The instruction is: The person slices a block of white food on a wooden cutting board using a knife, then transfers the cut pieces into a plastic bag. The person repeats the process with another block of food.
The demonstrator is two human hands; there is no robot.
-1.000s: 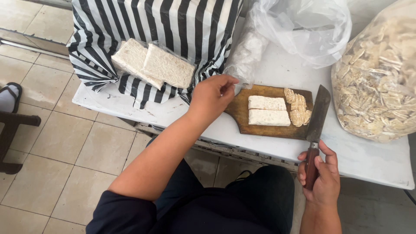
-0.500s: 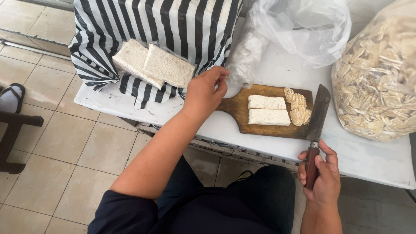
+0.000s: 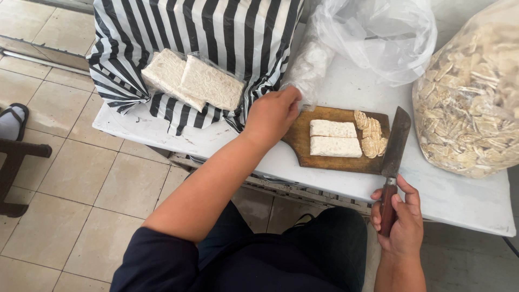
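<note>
My right hand (image 3: 399, 220) grips the wooden handle of a broad knife (image 3: 394, 146), its blade lying over the right end of a wooden cutting board (image 3: 303, 146). On the board lie two pale rectangular blocks (image 3: 334, 138) and several thin slices (image 3: 371, 135). My left hand (image 3: 273, 112) hovers at the board's upper left corner, fingers pinching the edge of a clear plastic bag (image 3: 378, 32). Two wrapped pale blocks (image 3: 192, 81) rest on a black-and-white striped bag (image 3: 205, 32) to the left.
A large clear bag of pale slices (image 3: 470, 103) stands at the right on the white table (image 3: 459, 200). Tiled floor lies to the left, with a dark stool leg (image 3: 16, 162) and a sandalled foot (image 3: 11, 121) at the left edge.
My left hand has drifted slightly left and up from the board's corner toward the plastic bag's edge. The right hand and knife have stayed in place.
</note>
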